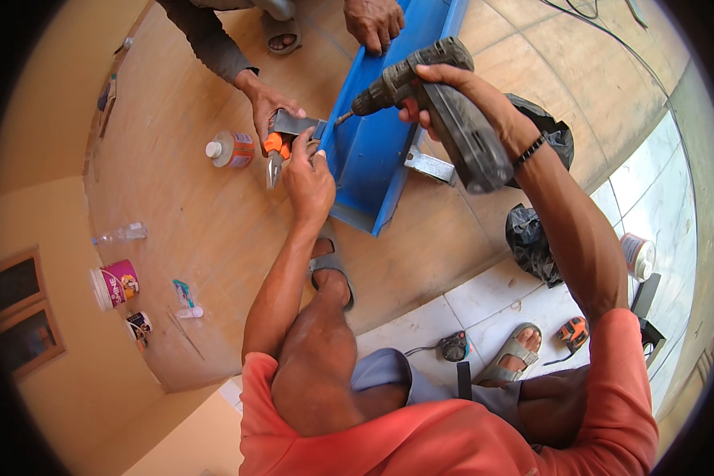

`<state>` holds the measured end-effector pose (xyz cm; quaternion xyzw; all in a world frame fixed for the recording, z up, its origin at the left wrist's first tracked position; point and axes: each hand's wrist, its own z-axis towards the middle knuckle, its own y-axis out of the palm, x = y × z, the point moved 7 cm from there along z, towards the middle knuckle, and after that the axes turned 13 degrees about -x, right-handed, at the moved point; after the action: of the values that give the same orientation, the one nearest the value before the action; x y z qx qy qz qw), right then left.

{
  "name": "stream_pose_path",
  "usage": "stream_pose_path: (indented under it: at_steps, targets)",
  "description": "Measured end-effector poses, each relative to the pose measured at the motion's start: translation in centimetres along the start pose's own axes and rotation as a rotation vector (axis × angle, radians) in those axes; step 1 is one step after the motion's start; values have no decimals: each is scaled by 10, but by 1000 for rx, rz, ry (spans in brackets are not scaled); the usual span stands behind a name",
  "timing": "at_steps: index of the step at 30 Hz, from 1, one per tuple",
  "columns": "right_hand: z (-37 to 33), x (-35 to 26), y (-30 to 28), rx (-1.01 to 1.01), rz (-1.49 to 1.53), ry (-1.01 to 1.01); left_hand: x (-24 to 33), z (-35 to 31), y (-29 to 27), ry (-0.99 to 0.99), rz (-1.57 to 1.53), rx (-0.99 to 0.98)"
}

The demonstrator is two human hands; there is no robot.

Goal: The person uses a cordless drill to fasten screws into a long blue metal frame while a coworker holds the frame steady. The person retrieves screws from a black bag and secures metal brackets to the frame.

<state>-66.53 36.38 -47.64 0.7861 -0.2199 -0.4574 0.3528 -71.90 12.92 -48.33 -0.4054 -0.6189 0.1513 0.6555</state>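
My right hand (484,99) is wrapped round the grip of a dark cordless drill (404,75), held above a long blue metal channel (373,163). The drill's bit points left at the channel's near-left side wall; I cannot tell whether it touches. My left hand (309,189) has its fingers closed at a short grey metal piece (297,123) set against that wall. A co-worker's hand (266,103) grips the piece's other end. Orange-handled pliers (275,151) sit between our hands, jaws downward. The co-worker's other hand (373,24) rests as a fist on the channel's far edge.
A bottle (232,149) stands left of the pliers. A galvanized metal bracket (430,165) lies beside the channel. Black plastic bags (531,242), tape measures (454,346) and a white can (637,256) are at the right. A purple-white bucket (115,285) stands far left.
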Motion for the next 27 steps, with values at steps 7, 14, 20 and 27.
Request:
stream_pose_path:
  at_steps: [7, 14, 20, 27]
  targets:
    - [24, -23, -10, -74, 23, -38, 15, 15, 5, 109, 336, 27]
    - [35, -25, -17, -103, 19, 43, 6, 16, 4, 103, 267, 86]
    - [29, -21, -22, -77, -23, 32, -3, 21, 3, 6, 115, 82]
    - [11, -12, -8, -67, -62, 8, -11, 32, 3, -23, 16, -26]
